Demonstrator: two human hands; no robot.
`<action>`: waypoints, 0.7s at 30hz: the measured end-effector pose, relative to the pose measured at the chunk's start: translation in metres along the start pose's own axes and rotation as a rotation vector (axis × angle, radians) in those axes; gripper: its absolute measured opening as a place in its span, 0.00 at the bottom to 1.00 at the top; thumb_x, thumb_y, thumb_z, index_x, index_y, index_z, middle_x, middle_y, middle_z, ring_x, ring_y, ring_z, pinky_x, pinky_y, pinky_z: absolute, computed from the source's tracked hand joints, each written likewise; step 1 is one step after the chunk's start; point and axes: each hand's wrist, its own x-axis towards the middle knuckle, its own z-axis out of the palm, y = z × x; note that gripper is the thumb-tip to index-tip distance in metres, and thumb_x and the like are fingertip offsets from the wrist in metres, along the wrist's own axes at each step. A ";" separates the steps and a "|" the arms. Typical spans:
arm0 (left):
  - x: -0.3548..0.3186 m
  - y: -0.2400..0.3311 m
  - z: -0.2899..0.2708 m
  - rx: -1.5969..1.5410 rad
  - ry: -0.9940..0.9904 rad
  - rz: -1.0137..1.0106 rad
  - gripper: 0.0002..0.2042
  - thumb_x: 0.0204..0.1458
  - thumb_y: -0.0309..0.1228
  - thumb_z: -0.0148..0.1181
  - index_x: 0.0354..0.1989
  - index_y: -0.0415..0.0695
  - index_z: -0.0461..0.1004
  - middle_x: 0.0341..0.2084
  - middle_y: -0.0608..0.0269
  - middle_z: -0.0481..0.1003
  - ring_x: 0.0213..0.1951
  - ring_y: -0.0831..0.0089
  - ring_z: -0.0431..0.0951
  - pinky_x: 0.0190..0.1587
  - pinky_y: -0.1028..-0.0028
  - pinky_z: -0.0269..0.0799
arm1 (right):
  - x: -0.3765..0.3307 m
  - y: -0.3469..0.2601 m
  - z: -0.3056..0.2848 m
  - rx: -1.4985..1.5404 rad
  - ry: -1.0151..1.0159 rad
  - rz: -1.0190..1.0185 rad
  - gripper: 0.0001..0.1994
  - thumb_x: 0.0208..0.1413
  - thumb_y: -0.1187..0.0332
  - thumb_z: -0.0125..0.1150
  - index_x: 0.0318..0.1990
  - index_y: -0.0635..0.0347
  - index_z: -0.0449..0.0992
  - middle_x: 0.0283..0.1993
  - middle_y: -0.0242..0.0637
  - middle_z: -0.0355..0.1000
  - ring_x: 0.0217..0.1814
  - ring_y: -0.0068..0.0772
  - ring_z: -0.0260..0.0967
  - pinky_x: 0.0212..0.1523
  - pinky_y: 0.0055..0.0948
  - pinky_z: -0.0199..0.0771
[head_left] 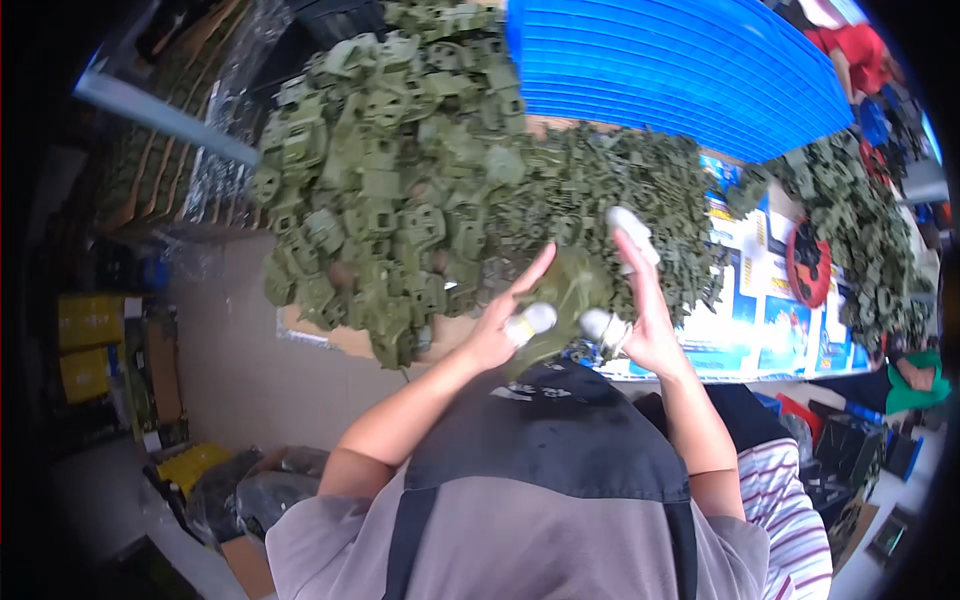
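An olive-green moulded plastic part [568,295], smeared by motion, is between my two hands in front of my apron. My left hand [492,330] is around its left side, its index finger stretched along the far side and its white-covered thumb on the near side. On the other side my right hand [648,318] has its fingers stretched upward and its thumb apart, close to the part's right edge. White finger covers sit on both thumbs and on a right fingertip. Just beyond lies a heap of small dark-green parts [630,180].
Larger green plastic parts [390,190] are piled high at the left, reaching the table edge. A blue ribbed crate [680,75] stands at the back. To the right are a red ring-shaped object [806,265] and another green heap [860,220]. A person in striped clothing [785,500] is close on my right.
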 end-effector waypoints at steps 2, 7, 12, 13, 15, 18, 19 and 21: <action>-0.009 0.001 -0.003 0.287 -0.160 0.078 0.32 0.48 0.41 0.56 0.62 0.46 0.56 0.59 0.52 0.60 0.60 0.60 0.60 0.60 0.67 0.51 | -0.005 -0.002 -0.016 0.000 -0.266 -0.035 0.36 0.45 0.65 0.62 0.63 0.56 0.54 0.63 0.48 0.55 0.65 0.46 0.52 0.62 0.38 0.54; -0.032 -0.006 -0.006 0.496 -0.244 -0.005 0.33 0.46 0.41 0.59 0.61 0.46 0.57 0.57 0.53 0.62 0.59 0.58 0.62 0.60 0.61 0.51 | -0.036 0.005 -0.001 0.148 -0.321 0.068 0.35 0.42 0.74 0.59 0.62 0.48 0.57 0.58 0.46 0.62 0.58 0.48 0.61 0.56 0.36 0.64; -0.017 0.022 -0.029 0.142 0.101 -0.015 0.42 0.33 0.30 0.72 0.60 0.42 0.56 0.52 0.56 0.65 0.53 0.63 0.67 0.55 0.68 0.63 | -0.051 0.022 -0.014 0.742 0.097 0.425 0.36 0.41 0.72 0.68 0.61 0.58 0.59 0.58 0.39 0.60 0.58 0.30 0.61 0.57 0.30 0.62; -0.016 0.016 -0.030 0.099 0.135 -0.029 0.41 0.31 0.28 0.72 0.59 0.41 0.58 0.51 0.57 0.66 0.52 0.65 0.68 0.54 0.69 0.65 | -0.048 0.026 -0.016 0.679 0.036 0.369 0.36 0.41 0.73 0.68 0.60 0.58 0.60 0.58 0.39 0.60 0.58 0.30 0.61 0.57 0.29 0.62; -0.012 0.015 -0.032 0.120 0.162 -0.034 0.38 0.30 0.25 0.73 0.56 0.41 0.61 0.50 0.58 0.67 0.50 0.68 0.69 0.52 0.71 0.66 | -0.040 0.031 -0.023 0.551 -0.079 0.256 0.35 0.40 0.75 0.68 0.59 0.60 0.61 0.58 0.39 0.60 0.57 0.31 0.62 0.56 0.29 0.63; -0.001 0.016 -0.035 0.256 0.172 -0.051 0.34 0.29 0.24 0.73 0.51 0.41 0.65 0.48 0.57 0.68 0.49 0.71 0.70 0.51 0.72 0.67 | -0.034 0.038 -0.020 0.583 -0.018 0.265 0.31 0.39 0.76 0.68 0.56 0.61 0.65 0.57 0.40 0.62 0.57 0.32 0.63 0.57 0.29 0.62; 0.002 0.015 -0.034 0.238 0.160 -0.056 0.34 0.30 0.24 0.73 0.51 0.40 0.65 0.48 0.57 0.68 0.49 0.71 0.70 0.51 0.72 0.67 | -0.035 0.041 -0.017 0.618 0.001 0.287 0.31 0.39 0.76 0.68 0.55 0.61 0.66 0.57 0.40 0.62 0.57 0.32 0.62 0.57 0.29 0.62; 0.009 0.012 -0.030 0.200 0.154 -0.071 0.33 0.31 0.25 0.73 0.51 0.40 0.65 0.48 0.58 0.68 0.49 0.71 0.71 0.51 0.72 0.67 | -0.039 0.052 -0.015 0.646 0.072 0.332 0.30 0.39 0.76 0.67 0.55 0.59 0.67 0.55 0.38 0.64 0.57 0.31 0.62 0.56 0.29 0.63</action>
